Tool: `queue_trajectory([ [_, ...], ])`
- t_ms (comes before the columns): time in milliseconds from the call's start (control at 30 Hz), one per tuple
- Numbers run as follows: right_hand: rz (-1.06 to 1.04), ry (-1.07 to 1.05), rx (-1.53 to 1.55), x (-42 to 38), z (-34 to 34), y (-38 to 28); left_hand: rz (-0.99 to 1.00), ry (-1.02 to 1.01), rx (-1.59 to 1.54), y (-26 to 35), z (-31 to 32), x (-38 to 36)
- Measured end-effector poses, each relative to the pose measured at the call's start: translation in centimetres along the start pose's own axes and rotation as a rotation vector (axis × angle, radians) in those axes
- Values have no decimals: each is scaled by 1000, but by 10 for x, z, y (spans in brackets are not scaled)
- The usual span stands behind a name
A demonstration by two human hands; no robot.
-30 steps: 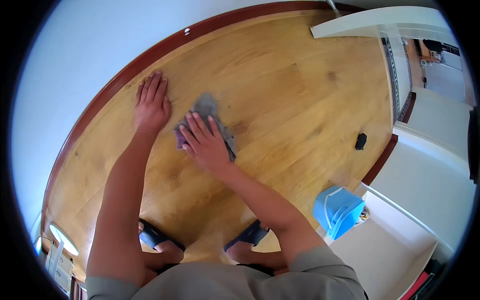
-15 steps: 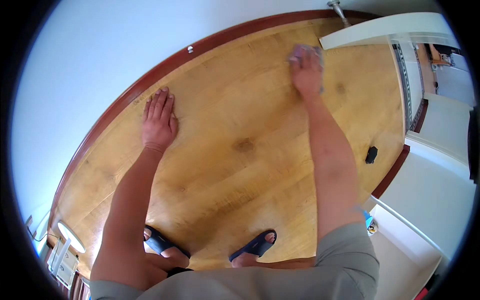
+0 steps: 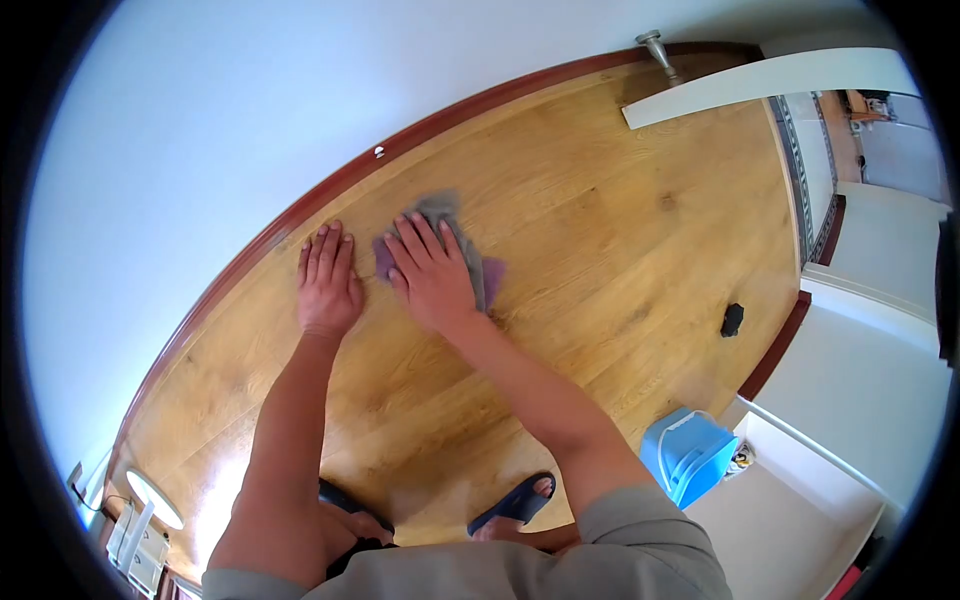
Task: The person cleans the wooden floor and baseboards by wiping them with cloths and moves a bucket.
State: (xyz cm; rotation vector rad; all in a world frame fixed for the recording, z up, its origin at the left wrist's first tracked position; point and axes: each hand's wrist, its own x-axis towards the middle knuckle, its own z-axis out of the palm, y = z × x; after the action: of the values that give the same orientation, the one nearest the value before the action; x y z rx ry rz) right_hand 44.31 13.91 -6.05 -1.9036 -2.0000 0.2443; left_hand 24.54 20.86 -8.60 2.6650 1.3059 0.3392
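Note:
My right hand [image 3: 436, 275] lies spread on a grey and purple cloth [image 3: 493, 278], pressing it flat against the wooden floor [image 3: 600, 270]. The cloth sticks out past the fingertips and to the right of the palm. Just to the left, my left hand [image 3: 330, 280] rests palm down on the bare wood with its fingers stretched out, near the dark red baseboard [image 3: 290, 218]. A small gap separates the two hands.
A blue bucket [image 3: 688, 456] stands at the lower right beside a white cabinet [image 3: 800, 490]. A small black object [image 3: 732, 320] lies on the floor. The white door [image 3: 770, 85] stands open at the upper right, near a metal doorstop [image 3: 658, 58]. Slippered feet are below.
My right hand has slid the cloth left and toward me, from near the door to beside my left hand. The blue bucket now shows more fully. My left hand stays on the floor.

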Motion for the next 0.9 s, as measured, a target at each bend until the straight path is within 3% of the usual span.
queue_trajectory([
  [233, 17, 45, -151, 68, -25, 99, 10, 7, 15, -1, -3, 1],
  [367, 28, 240, -261, 82, -36, 185, 13, -6, 13, 2, -8, 2],
  [500, 211, 292, -227, 104, -54, 254, -7, -45, 27, 0, -6, 0],
  [567, 186, 335, -242, 112, -56, 272, -11, -53, 19, 3, -11, 2],
  [700, 240, 427, -276, 111, -45, 264, 19, -20, 5, -1, -6, 0],
  [900, 228, 268, -190, 98, -39, 202, -1, -31, -1, 0, -4, 1],
])
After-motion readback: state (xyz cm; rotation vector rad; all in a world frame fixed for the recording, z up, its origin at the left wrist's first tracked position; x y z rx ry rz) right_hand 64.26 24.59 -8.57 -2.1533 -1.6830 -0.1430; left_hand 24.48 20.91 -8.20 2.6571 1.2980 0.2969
